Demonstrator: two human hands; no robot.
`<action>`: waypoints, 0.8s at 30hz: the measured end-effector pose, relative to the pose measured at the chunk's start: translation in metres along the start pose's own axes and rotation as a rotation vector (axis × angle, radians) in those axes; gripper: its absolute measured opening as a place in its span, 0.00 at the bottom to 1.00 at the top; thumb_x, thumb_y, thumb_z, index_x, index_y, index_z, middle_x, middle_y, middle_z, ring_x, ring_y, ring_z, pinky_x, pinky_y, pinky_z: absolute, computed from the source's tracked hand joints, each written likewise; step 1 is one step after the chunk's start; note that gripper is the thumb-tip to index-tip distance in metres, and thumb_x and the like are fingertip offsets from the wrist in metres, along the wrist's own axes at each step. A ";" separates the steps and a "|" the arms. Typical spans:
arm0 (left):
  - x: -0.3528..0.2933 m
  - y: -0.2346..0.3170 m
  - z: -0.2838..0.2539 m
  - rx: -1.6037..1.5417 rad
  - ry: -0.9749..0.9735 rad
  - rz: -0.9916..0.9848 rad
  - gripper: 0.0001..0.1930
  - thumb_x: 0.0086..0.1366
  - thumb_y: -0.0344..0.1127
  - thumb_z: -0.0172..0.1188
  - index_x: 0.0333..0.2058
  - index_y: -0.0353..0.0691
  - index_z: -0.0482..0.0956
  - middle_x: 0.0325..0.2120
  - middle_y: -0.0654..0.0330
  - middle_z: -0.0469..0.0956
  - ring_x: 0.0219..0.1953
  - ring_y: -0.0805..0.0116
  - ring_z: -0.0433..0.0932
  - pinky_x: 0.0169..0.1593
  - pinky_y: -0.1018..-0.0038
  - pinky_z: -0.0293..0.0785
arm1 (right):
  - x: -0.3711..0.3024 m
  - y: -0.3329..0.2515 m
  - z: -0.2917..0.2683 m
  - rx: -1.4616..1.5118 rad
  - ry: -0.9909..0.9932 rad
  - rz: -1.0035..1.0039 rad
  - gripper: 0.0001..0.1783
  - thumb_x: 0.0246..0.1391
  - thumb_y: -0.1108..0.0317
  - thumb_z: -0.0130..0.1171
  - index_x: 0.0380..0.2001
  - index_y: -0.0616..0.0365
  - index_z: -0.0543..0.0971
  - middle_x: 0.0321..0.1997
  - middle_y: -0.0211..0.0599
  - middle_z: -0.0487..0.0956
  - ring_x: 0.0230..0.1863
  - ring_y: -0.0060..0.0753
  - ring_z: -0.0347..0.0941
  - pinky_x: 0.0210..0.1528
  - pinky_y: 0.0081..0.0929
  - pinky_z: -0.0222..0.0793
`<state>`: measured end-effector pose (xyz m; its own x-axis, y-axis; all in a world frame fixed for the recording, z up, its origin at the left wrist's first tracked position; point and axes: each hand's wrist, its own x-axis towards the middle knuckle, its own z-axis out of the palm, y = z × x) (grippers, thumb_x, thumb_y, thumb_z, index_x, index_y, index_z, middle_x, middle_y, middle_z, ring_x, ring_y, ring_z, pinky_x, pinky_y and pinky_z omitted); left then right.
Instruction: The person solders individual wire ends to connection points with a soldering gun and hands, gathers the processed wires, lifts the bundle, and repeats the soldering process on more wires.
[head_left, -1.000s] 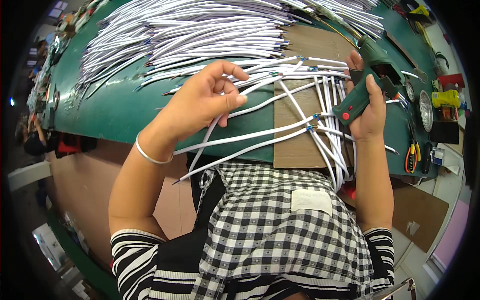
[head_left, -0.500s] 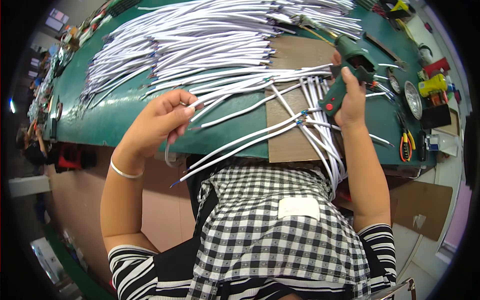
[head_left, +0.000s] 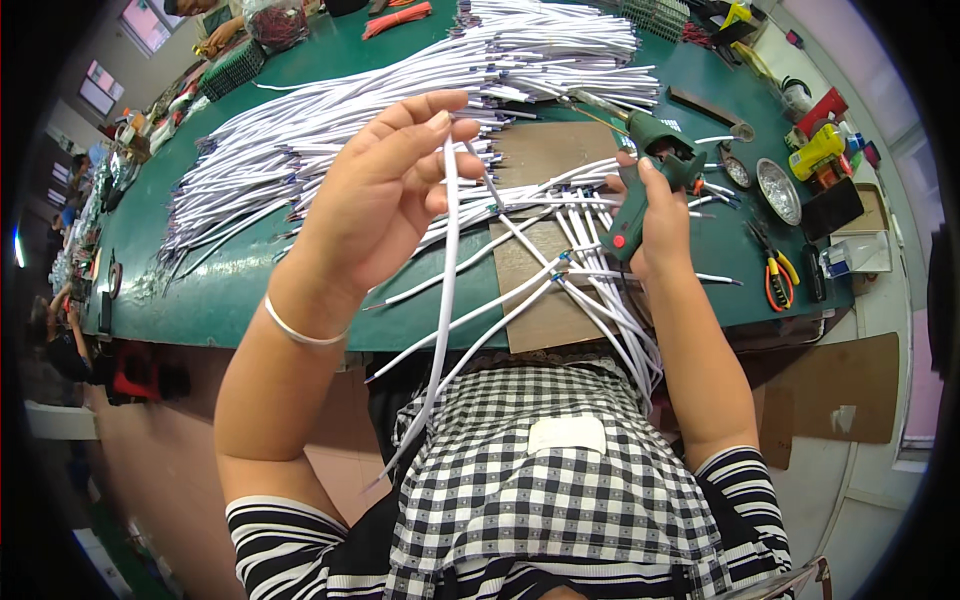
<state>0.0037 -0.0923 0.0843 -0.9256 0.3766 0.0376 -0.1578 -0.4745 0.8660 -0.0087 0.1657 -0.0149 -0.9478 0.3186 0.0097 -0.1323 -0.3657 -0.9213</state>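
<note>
Raised over the near part of the table, my left hand pinches a white cable between thumb and fingers. One length of it hangs down in front of my checked apron. My right hand is wrapped around the handle of a green soldering gun with a red button, its tip pointing to the far left. Under the gun, several white cables with joined wire ends cross a brown cardboard sheet. Behind my left hand spreads a big pile of white cables.
To the right are wire strippers with orange and yellow handles, a metal dish of small bits, a smaller dish and a yellow bottle. A green table carries everything. Other people sit at the far left and far end.
My left hand has risen and moved right, lifting the white cable with it. The right hand keeps the soldering gun over the cardboard. The view has shifted, showing more of the table's far end.
</note>
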 end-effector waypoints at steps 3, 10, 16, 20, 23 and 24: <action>0.014 -0.006 0.012 -0.045 0.011 0.046 0.15 0.68 0.29 0.47 0.52 0.31 0.64 0.40 0.54 0.73 0.36 0.71 0.78 0.25 0.88 0.74 | -0.013 -0.015 -0.009 0.077 0.083 0.112 0.17 0.58 0.57 0.53 0.47 0.51 0.70 0.41 0.32 0.77 0.39 0.30 0.75 0.32 0.30 0.71; 0.053 -0.033 0.036 -0.251 0.096 0.202 0.15 0.63 0.22 0.46 0.49 0.32 0.60 0.33 0.55 0.70 0.37 0.63 0.73 0.48 0.68 0.76 | -0.049 -0.043 -0.033 0.645 0.007 0.138 0.16 0.61 0.54 0.46 0.42 0.54 0.73 0.45 0.41 0.76 0.30 0.28 0.75 0.56 0.61 0.63; 0.065 -0.055 0.081 -0.415 0.144 0.290 0.12 0.62 0.24 0.46 0.45 0.33 0.63 0.34 0.53 0.69 0.41 0.60 0.73 0.54 0.65 0.73 | -0.082 -0.064 -0.019 0.733 -0.123 0.195 0.20 0.60 0.48 0.46 0.43 0.50 0.74 0.37 0.39 0.79 0.27 0.31 0.75 0.60 0.63 0.58; 0.068 -0.061 0.089 -0.461 0.146 0.292 0.12 0.62 0.24 0.46 0.45 0.34 0.63 0.34 0.55 0.68 0.40 0.61 0.71 0.55 0.65 0.72 | -0.089 -0.047 0.001 0.846 -0.209 0.192 0.20 0.60 0.47 0.44 0.45 0.48 0.73 0.36 0.37 0.79 0.27 0.31 0.74 0.59 0.57 0.61; 0.066 -0.062 0.071 -0.443 0.115 0.286 0.12 0.63 0.25 0.47 0.46 0.33 0.64 0.35 0.55 0.68 0.41 0.62 0.72 0.55 0.65 0.72 | -0.093 -0.042 -0.003 0.887 -0.294 0.183 0.22 0.62 0.47 0.41 0.49 0.48 0.71 0.36 0.34 0.76 0.23 0.27 0.69 0.50 0.45 0.70; 0.061 -0.060 0.062 -0.431 0.073 0.264 0.13 0.63 0.26 0.47 0.46 0.33 0.64 0.35 0.55 0.69 0.41 0.62 0.72 0.55 0.65 0.72 | -0.091 -0.048 -0.005 0.864 -0.285 0.179 0.22 0.62 0.47 0.42 0.48 0.49 0.72 0.35 0.34 0.75 0.23 0.26 0.68 0.43 0.40 0.71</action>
<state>-0.0224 0.0083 0.0653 -0.9722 0.1502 0.1796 -0.0283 -0.8368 0.5467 0.0857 0.1588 0.0258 -0.9953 0.0091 0.0963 -0.0387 -0.9501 -0.3096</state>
